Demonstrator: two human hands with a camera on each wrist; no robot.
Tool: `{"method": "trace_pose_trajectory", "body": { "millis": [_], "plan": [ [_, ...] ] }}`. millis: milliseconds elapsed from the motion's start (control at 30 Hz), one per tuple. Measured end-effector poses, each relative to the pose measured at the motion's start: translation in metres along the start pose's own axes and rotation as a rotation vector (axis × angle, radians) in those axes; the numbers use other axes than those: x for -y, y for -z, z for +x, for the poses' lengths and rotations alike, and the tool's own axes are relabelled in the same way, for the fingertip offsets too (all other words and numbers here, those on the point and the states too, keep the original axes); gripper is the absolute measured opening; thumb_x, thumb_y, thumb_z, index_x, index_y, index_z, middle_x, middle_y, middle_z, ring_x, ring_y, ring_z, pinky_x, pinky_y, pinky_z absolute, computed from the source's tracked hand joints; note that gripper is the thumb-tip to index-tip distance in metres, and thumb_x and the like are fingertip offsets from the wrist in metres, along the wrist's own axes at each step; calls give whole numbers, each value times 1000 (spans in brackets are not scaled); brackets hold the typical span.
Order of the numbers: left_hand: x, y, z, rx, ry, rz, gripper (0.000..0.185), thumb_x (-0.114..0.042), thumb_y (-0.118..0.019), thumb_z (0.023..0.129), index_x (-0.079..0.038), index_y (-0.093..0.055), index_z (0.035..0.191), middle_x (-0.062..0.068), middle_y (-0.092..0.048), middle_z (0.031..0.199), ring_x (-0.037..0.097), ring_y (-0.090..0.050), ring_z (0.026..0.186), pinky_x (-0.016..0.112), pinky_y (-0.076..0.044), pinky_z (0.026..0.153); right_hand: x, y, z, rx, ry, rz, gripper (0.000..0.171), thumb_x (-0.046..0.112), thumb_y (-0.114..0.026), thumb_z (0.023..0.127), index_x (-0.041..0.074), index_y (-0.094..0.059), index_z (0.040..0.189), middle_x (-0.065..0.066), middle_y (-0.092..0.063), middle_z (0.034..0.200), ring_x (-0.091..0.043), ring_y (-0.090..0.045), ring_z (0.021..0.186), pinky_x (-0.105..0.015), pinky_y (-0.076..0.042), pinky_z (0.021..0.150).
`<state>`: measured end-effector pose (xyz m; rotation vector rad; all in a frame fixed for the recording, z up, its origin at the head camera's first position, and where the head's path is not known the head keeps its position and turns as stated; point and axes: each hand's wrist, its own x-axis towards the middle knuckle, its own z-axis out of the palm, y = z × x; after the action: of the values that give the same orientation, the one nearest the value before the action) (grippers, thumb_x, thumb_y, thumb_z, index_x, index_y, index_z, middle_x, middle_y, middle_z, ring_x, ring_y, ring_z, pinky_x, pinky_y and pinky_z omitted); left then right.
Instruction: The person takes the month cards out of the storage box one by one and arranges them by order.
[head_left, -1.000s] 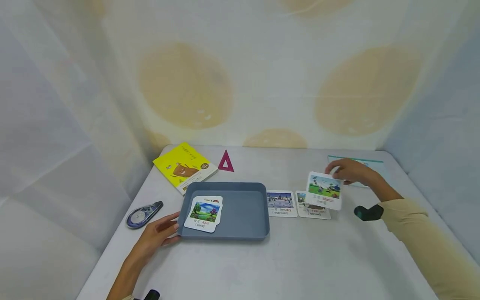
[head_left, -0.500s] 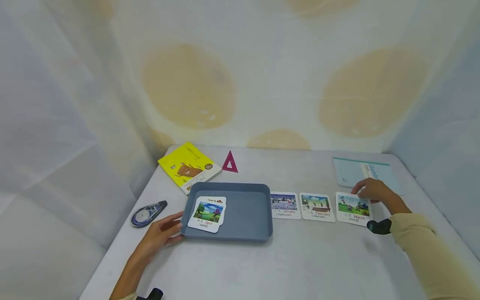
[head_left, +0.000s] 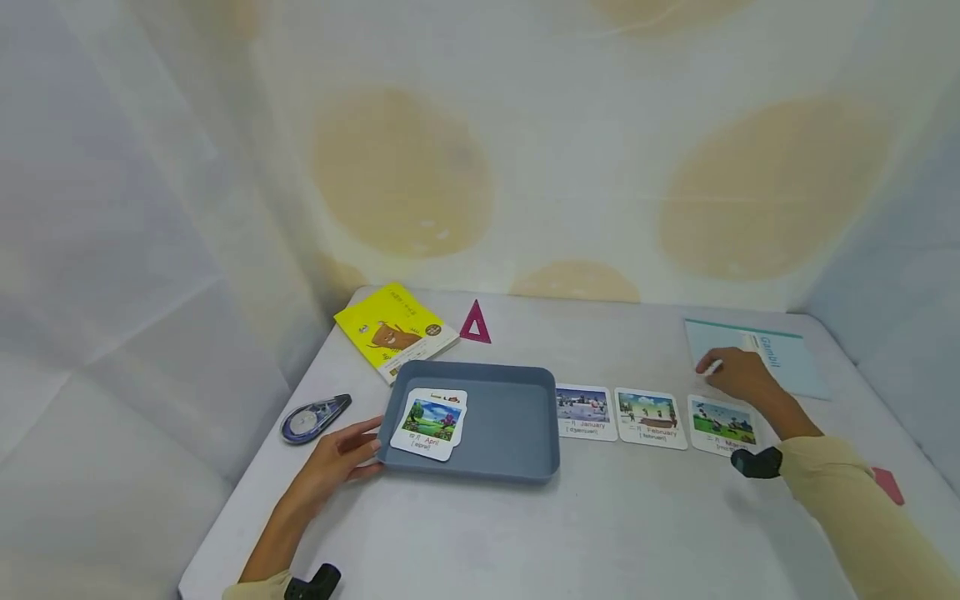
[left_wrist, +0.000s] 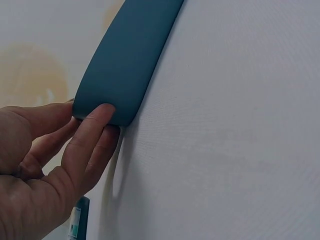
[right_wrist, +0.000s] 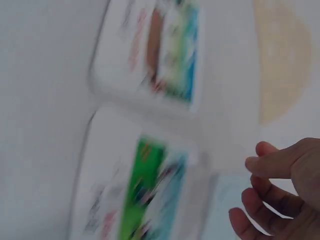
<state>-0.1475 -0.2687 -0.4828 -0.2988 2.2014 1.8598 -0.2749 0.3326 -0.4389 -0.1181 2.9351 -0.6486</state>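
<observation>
My left hand [head_left: 341,454] lies on the table and pinches the near left corner of the blue tray [head_left: 502,429] between thumb and fingers. The left wrist view shows that hand [left_wrist: 55,150] against the tray wall [left_wrist: 130,55]. In the tray lies an April picture card [head_left: 429,421] on top of other cards. To the right of the tray, January [head_left: 586,410], February [head_left: 649,417] and March [head_left: 722,423] cards lie in a row. My right hand [head_left: 731,375] hovers by the March card's far edge with relaxed fingers and holds nothing. The right wrist view shows this hand [right_wrist: 280,195] beside the blurred March card [right_wrist: 145,200].
A yellow book [head_left: 395,329] and a pink triangle [head_left: 475,322] lie behind the tray. A correction tape roller [head_left: 313,417] sits left of my left hand. A light blue notebook [head_left: 765,362] lies at the back right. A small red piece [head_left: 888,485] shows near the right edge.
My right hand brought the March card down, laid it to the right of February, let go and drew back a little. The left hand stayed on the tray.
</observation>
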Motion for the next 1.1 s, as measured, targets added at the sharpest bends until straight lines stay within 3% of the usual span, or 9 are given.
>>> {"method": "trace_pose_trajectory", "body": {
  "millis": [233,367,600,700,867,1000,1100],
  "plan": [
    [-2,0,3,-22,3,16,50,-11,-65,90,-16,-51,137,20,-52,130,26,-63,103,35,-57,82,103,-14,24,-76,236,64,14,8,-58,91,5,-66,102,-13,-65,94,-27,-57,83,-34,-52,64],
    [-2,0,2,-18,-5,30,50,-11,-64,90,-14,-50,138,21,-52,129,26,-63,103,34,-57,82,166,-32,29,-32,362,122,12,7,-60,89,7,-67,99,-9,-66,89,-22,-59,76,-30,-50,60],
    [-2,2,-3,-13,-2,20,51,-12,-64,91,-12,-48,139,22,-51,129,26,-62,103,35,-56,83,257,-80,33,78,383,258,13,9,-65,86,6,-68,99,-9,-66,89,-19,-59,70,-26,-55,59],
    [-2,3,-5,-17,-4,26,51,-12,-63,91,-11,-48,140,23,-50,130,26,-62,104,36,-56,84,282,-107,35,115,370,266,20,11,-71,83,5,-68,101,-9,-67,96,-19,-61,77,-26,-56,64],
    [-3,3,-5,-6,-16,18,51,-11,-64,91,-10,-48,139,23,-51,130,26,-62,103,38,-56,84,310,-147,34,242,276,185,48,25,-79,77,3,-61,116,-9,-64,105,-20,-58,87,-32,-56,76],
    [-4,1,-3,19,-25,11,52,-13,-65,90,-11,-48,140,23,-51,131,26,-62,104,37,-55,86,321,-164,29,271,229,93,62,28,-85,71,3,-56,120,-9,-60,107,-21,-53,92,-35,-53,83],
    [-3,-2,-2,-2,-6,19,51,-13,-65,90,-13,-50,138,21,-52,130,25,-62,103,36,-56,84,321,-167,27,253,230,60,64,24,-86,69,1,-53,119,-10,-59,106,-21,-54,93,-36,-54,84]
  ]
}}
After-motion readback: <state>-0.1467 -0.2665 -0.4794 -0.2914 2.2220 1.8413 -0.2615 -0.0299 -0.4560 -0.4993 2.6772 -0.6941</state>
